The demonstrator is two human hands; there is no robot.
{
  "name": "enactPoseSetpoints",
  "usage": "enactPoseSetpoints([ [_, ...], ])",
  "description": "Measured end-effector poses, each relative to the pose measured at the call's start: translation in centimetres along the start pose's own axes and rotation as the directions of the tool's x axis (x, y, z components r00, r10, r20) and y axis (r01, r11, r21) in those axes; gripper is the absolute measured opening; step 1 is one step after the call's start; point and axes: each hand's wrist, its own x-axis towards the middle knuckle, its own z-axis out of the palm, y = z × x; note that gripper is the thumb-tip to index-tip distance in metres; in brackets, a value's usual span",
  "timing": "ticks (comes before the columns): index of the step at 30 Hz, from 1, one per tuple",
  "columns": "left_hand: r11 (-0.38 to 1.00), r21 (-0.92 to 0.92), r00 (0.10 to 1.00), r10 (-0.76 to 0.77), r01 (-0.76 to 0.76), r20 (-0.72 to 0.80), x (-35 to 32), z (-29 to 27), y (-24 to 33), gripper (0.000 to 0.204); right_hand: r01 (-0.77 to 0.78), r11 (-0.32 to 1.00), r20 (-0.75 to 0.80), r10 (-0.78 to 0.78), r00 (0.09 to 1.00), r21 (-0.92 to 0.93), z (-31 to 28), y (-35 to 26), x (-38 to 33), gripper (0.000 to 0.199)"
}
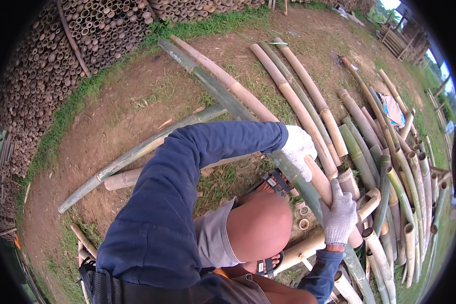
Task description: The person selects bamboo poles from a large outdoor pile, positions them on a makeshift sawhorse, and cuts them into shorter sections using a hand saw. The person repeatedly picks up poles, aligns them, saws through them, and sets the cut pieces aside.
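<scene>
left hand [299, 150], in a white knit glove, wraps over the upper stretch of a tan bamboo pole [268, 112]; right hand [338, 215], gloved the same, is clamped round that pole lower down, near its cut end; both hands closed on it, set apart along its length, likely so the long pole can be steered without swinging; the pole runs from the hands up and left across the bare earth, touching a darker green bamboo pole [213, 86] that lies alongside it; dark blue sleeve [187, 172] crosses the middle of the view; a bent knee [258, 225] sits below the hands, sandal strap [276, 182] just beside the pole.

edges and room: to the right, a spread of cut bamboo poles [395, 177] lies packed side by side, hollow ends toward the person, little gap between them; another curved green pole [137, 152] lies to the left on dirt ground [116, 121], with open earth around it; stacked bamboo [50, 61], ends outward, walls off the far left behind a grass strip; freest room is up and left along the pole's own line.
</scene>
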Motion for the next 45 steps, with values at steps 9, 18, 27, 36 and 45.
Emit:
enactPoseSetpoints([
  [9,0.986,-0.016,0.961,-0.161,0.169,0.226,-2.0,0.5,-4.5,0.089,0.037,0.982,0.119,-0.059,0.991,0.183,1.9,-3.4,1.9,0.068],
  [18,0.994,-0.058,0.984,-0.077,0.087,0.162,-0.6,3.6,-4.1,0.082,0.042,0.966,0.11,-0.072,0.991,0.255,5.2,-1.0,0.5,0.066],
  [27,0.927,0.243,0.934,0.326,-0.286,-0.144,6.1,11.4,-2.7,0.066,0.013,0.972,0.055,-0.026,0.998,0.235,12.1,3.2,0.5,0.061],
  [36,0.982,0.175,0.99,0.096,-0.077,-0.1,9.3,15.1,-0.6,0.08,-0.305,0.876,-0.28,0.421,0.863,0.375,13.6,2.2,-14.3,0.061],
  [45,0.978,0.185,0.995,0.095,-0.093,-0.003,12.7,15.6,3.3,0.091,-0.934,0.2,0.223,0.936,0.271,0.295,17.3,-12.4,-44.0,0.06],
])
